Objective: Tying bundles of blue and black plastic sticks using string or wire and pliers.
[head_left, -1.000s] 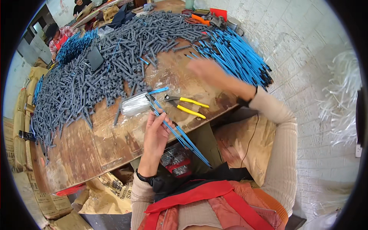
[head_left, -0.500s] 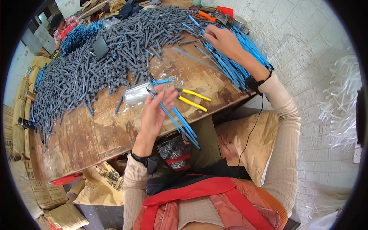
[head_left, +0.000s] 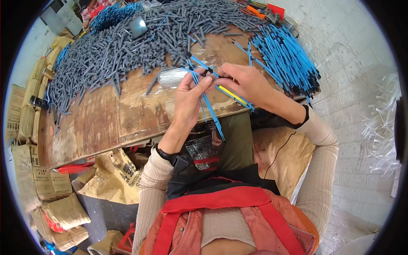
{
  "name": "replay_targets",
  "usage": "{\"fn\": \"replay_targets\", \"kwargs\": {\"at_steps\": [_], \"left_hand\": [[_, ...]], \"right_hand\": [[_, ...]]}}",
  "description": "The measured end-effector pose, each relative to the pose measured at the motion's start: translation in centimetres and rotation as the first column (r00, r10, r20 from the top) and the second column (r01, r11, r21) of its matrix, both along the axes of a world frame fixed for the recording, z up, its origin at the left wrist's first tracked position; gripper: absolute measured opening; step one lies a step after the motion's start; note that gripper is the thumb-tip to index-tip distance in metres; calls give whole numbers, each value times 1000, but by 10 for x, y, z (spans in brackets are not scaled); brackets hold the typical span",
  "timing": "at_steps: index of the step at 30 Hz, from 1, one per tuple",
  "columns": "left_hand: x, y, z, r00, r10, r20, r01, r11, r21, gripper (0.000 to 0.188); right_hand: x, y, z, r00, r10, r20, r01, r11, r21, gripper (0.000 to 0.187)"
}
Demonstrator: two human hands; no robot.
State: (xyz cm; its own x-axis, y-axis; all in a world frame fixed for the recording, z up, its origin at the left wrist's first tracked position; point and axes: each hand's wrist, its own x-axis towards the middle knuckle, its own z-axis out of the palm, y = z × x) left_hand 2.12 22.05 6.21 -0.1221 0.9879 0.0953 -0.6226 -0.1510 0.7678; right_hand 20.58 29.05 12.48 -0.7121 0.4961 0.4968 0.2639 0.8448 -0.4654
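Note:
Several thin blue plastic rods (head_left: pixel 211 111) with black ends are held by my left hand (head_left: pixel 189 95), its thumb pressed against the fingers. My right hand (head_left: pixel 245 80) meets it from the right over the table, its thumb and fingers pinched together near a small black piece on the rods. What the right fingers grip is mostly hidden. Under that hand shows a yellow handle (head_left: pixel 230 93) of pliers, partly covered. Just behind my left hand lies a clear plastic bag of thin white strips (head_left: pixel 170 77).
A heap of grey plastic anchors (head_left: pixel 127 55) covers the far part of the wooden table (head_left: pixel 95 127). On the right rests a pile of blue rods (head_left: pixel 284 59). A phone-like dark slab (head_left: pixel 138 26) stands in the heap. Paper sacks (head_left: pixel 112 176) lie below the table edge; another person (head_left: pixel 91 10) sits far left.
My right hand has left the blue rod pile and come down to my left hand. The left fingers, loosely spread before, are now closed on the rods. The view has shifted.

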Motion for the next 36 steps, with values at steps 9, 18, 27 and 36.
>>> {"fn": "replay_targets", "kwargs": {"at_steps": [9,18,27,36], "left_hand": [[5,7,5,994,82,69,-72,989,-126,17],[14,3,-16,999,-18,27,24,969,-246,19],[8,-12,-34,999,35,11,-30,964,-264,21],[-28,-28,-24,999,29,38,-21,981,-195,25]], "right_hand": [[17,31,19,995,-37,-88,31,997,-67,18],[43,64,22,976,-217,22,169,818,550,17],[80,65,36,852,-10,523,-359,716,599,21],[150,24,67,837,-544,54,498,799,337,16]]}}
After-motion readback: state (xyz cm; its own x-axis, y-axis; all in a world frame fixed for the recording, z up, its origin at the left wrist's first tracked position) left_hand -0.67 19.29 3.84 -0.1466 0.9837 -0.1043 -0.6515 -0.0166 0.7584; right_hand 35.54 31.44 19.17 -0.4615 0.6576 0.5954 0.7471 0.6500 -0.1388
